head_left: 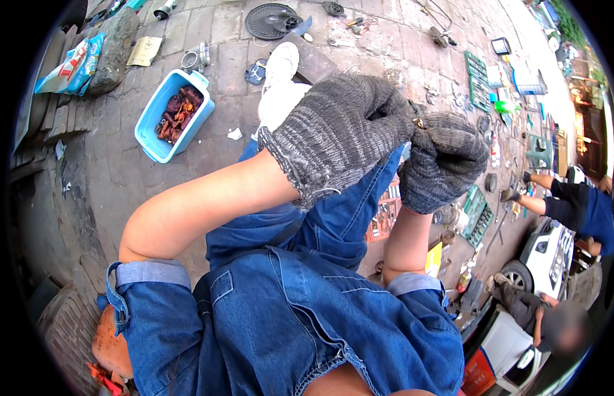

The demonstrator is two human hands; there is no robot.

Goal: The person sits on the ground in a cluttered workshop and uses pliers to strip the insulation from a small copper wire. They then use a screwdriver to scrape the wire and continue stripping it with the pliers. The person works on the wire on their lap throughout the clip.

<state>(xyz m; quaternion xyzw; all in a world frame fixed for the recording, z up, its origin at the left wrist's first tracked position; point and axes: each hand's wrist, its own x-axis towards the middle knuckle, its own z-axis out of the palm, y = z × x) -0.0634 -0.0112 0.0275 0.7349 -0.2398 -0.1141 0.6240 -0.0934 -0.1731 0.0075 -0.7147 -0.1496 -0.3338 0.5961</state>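
Both my hands wear dark grey knitted gloves and meet in front of my knees. My left hand [346,125] has its fingers closed, with the tips pinched towards the right. Beside it, my right hand [445,158] is curled, its thumb and fingers drawn together. Between the fingertips shows a small brass-coloured piece [419,123], mostly hidden by the gloves, so its kind is not clear. Below the hands are my blue denim-covered legs [340,218], and a white shoe [282,63] shows beyond the left glove.
A light blue plastic bin [144,127] holds reddish copper wire coils [180,113]. A black fan-like part [270,22] lies on the brick paving. Green tool cases [477,80], loose tools and small parts spread out on the right. Two other people and a white car [548,254] are farther right.
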